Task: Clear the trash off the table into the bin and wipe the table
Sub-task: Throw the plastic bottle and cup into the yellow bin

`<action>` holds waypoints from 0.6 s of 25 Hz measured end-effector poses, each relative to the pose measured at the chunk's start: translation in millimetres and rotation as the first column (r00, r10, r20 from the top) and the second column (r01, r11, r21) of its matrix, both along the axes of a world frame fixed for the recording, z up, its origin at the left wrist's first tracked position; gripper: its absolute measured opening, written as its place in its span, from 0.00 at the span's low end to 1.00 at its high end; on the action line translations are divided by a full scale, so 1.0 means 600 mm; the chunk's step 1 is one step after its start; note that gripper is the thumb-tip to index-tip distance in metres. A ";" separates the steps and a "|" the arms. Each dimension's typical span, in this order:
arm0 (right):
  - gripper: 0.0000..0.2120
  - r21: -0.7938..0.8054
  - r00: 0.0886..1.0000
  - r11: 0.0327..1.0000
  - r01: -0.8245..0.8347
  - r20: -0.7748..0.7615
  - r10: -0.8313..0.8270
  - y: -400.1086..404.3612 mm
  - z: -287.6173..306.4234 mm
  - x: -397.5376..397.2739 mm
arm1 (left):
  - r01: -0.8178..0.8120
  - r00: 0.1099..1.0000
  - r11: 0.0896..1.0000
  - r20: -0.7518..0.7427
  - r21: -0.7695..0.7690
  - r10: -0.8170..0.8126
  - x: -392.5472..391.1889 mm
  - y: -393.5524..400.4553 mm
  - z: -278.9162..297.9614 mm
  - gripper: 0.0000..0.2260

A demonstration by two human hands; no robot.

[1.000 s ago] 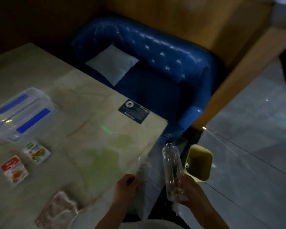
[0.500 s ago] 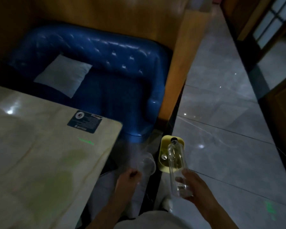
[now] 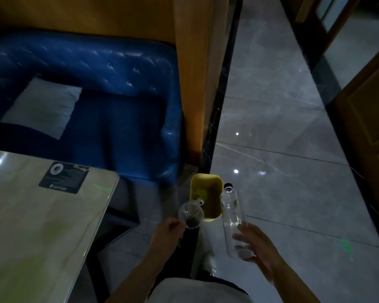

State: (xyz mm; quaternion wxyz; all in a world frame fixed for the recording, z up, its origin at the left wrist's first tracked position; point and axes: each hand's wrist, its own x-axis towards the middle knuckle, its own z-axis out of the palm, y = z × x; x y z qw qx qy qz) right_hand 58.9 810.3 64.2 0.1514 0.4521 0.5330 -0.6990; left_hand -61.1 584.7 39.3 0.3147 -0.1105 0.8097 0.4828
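Trash-to-bin step judged in hand: a clear plastic cup (image 3: 191,215) is pinched by the left hand (image 3: 167,234) and an empty clear bottle (image 3: 232,221) gripped by the right hand (image 3: 257,248), both beside the yellow bin (image 3: 206,179); release over its opening is called for next.

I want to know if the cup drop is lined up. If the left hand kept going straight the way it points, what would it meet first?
Probably the yellow bin: the left hand holds the clear cup at its near rim, though depth is unclear from one view.
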 end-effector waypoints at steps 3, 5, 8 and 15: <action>0.27 -0.009 1.000 1.000 0.004 0.024 -0.004 0.019 -0.025 -0.010 | 0.006 0.999 1.000 0.032 -0.008 -0.005 -0.027 0.028 -0.008 0.07; 0.25 -0.018 0.999 1.000 0.001 0.052 0.000 0.029 -0.038 -0.024 | -0.014 0.998 1.000 0.057 0.007 0.013 -0.045 0.045 -0.014 0.08; 0.27 -0.028 0.996 1.000 0.010 0.094 -0.008 0.044 -0.054 -0.057 | -0.002 0.998 1.000 0.070 -0.007 0.002 -0.082 0.065 -0.028 0.08; 0.34 -0.042 0.986 0.999 0.009 0.164 -0.002 0.054 -0.095 -0.147 | 0.102 0.987 0.992 0.130 -0.071 -0.092 -0.174 0.094 -0.081 0.09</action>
